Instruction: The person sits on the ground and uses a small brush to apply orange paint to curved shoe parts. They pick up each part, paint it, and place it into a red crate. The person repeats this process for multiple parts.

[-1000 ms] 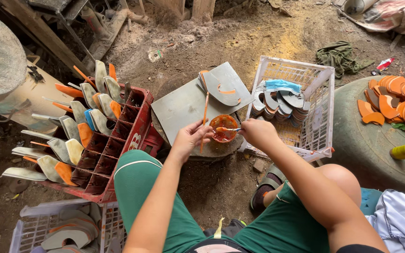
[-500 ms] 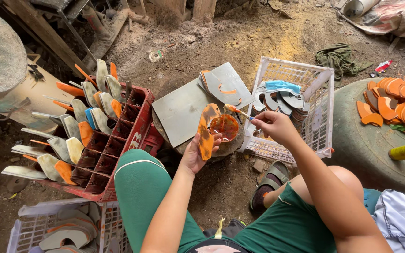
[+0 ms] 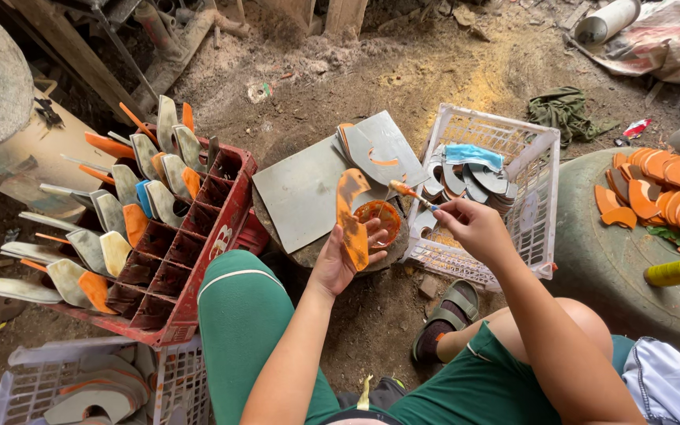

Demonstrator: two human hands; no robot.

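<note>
1. Head view: a curved blade-shaped piece (image 3: pixel 350 216), partly coated orange, is gripped by the left hand (image 3: pixel 338 260) just left of centre.
2. A small brush (image 3: pixel 412 194) is pinched by the right hand (image 3: pixel 474 228), at 3 o'clock from the piece.
3. An orange paint tin (image 3: pixel 381 216) is seen between both hands, with a red crate (image 3: pixel 198 244) at 9 o'clock.

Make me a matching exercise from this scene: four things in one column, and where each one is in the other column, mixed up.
Things:
1. orange-coated curved piece
2. small brush
3. red crate
4. yellow bottle

Places:
A. lying on the round grey surface at the right edge
B. held in the left hand
C. beside the left knee, with painted pieces standing in its slots
D. held in the right hand

Pairs: 1-B, 2-D, 3-C, 4-A
</note>
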